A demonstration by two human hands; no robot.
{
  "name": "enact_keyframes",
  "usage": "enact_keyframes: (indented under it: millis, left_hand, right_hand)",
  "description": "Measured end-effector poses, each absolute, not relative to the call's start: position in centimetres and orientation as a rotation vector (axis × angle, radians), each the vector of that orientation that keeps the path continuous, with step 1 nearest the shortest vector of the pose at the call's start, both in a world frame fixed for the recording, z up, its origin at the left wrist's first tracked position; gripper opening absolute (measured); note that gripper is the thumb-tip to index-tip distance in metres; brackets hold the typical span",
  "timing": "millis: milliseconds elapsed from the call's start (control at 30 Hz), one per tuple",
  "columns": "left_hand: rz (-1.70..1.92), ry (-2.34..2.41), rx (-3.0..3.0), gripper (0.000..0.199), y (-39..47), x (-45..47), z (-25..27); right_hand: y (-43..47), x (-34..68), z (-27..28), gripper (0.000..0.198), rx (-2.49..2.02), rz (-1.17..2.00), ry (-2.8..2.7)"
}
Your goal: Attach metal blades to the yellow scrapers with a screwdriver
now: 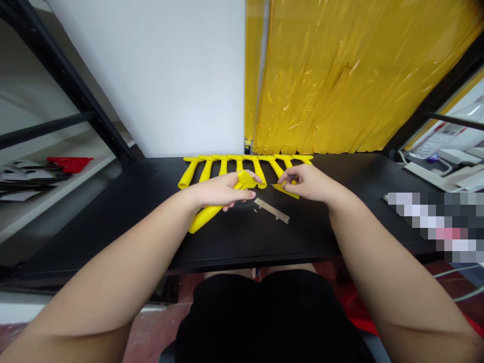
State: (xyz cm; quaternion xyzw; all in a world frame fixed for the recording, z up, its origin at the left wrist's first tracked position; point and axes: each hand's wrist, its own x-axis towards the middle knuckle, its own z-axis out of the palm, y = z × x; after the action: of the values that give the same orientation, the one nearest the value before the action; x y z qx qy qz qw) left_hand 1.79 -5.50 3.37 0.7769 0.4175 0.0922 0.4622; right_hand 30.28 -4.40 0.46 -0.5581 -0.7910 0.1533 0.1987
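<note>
My left hand (227,189) is closed around a yellow plastic scraper handle (207,218). Its wide, flat head (246,180) shows above my thumb, and the grip slants down to the left. To the right, my right hand (302,181) has its fingers curled together at a flat yellow plastic piece (286,190); a small dark bit between the fingers is too small to name. Between and below the hands, a thin metal blade (271,210) lies on the black table (234,247). Beside it are a tiny screw (255,210) and small nuts (277,218).
Several similar yellow handles (204,171) lie in a row at the table's back edge. Behind them stand a white panel (162,75) and a yellow plastic-wrapped surface (321,75). A shelf (86,171) with a red item (70,164) is at left; a clear bottle (446,133) is at right.
</note>
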Motion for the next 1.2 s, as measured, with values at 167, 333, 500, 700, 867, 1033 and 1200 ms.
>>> enact_keyframes:
  millis: [167, 333, 500, 700, 867, 1033, 1200]
  left_hand:
    - [0.224, 1.031, 1.914, 0.060, -5.6, 1.8, 3.5]
    - [0.214, 1.046, 1.926, 0.061, -5.5, 1.8, 3.4]
    - [0.197, 1.052, 1.934, 0.063, -5.6, 1.8, 3.6]
    - [0.193, 1.050, 1.930, 0.064, -5.5, 1.7, 3.3]
    - [0.209, 1.026, 1.945, 0.062, -5.5, 1.6, 3.3]
    - [0.190, 1.065, 1.945, 0.064, -5.4, 1.5, 3.3]
    - [0.159, 1.052, 1.969, 0.067, -5.3, 1.4, 3.2]
  right_hand:
    - [-4.2, 30.2, 0.1, 0.022, -1.554, 0.307, -2.169]
    - [-4.3, 29.7, -0.2, 0.019, -1.566, 0.305, -2.267]
    - [-4.8, 29.8, 0.5, 0.023, -1.713, 0.467, -2.301]
    - [-4.7, 30.3, 0.6, 0.023, -1.710, 0.526, -2.310]
    - [-5.1, 30.0, 0.7, 0.019, -1.606, 0.662, -2.418]
    - [-5.9, 28.9, 0.8, 0.021, -1.422, 0.897, -2.450]
    - [-5.7, 29.5, 0.8, 0.021, -1.346, 0.910, -2.328]
